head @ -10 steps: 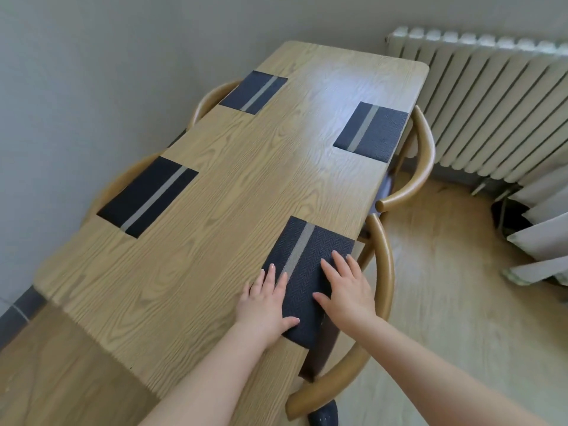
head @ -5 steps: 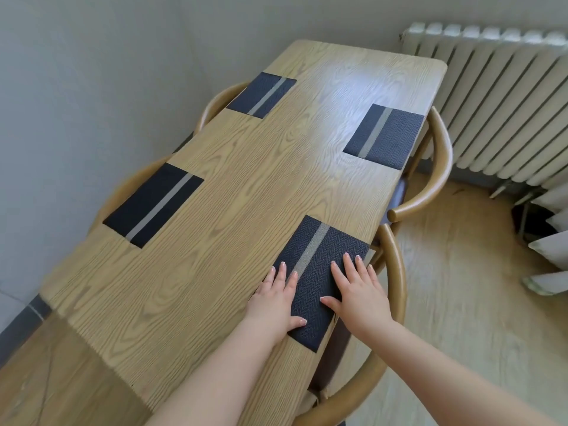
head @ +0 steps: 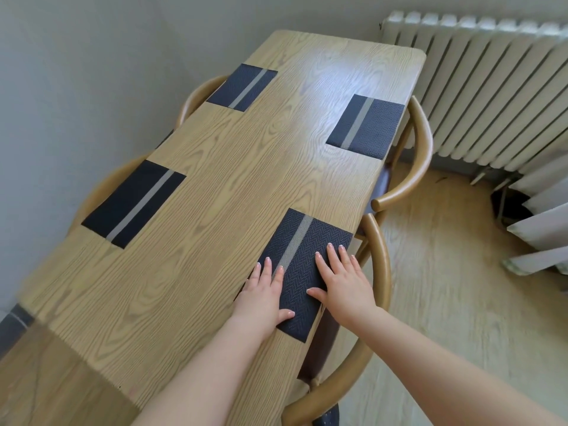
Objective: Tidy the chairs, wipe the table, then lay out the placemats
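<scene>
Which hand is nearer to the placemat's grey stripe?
Left. The left hand rests flat with its fingertips on the grey stripe of the near placemat; the right hand lies flat on the dark weave to the stripe's right.

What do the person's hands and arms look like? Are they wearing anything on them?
Both arms are bare right up to the picture's edge: no sleeves, gloves, watch or bracelets show. The left hand and the right hand have no rings that I can see. The fingernails are neat, pale and glossy, with lighter tips.
</scene>
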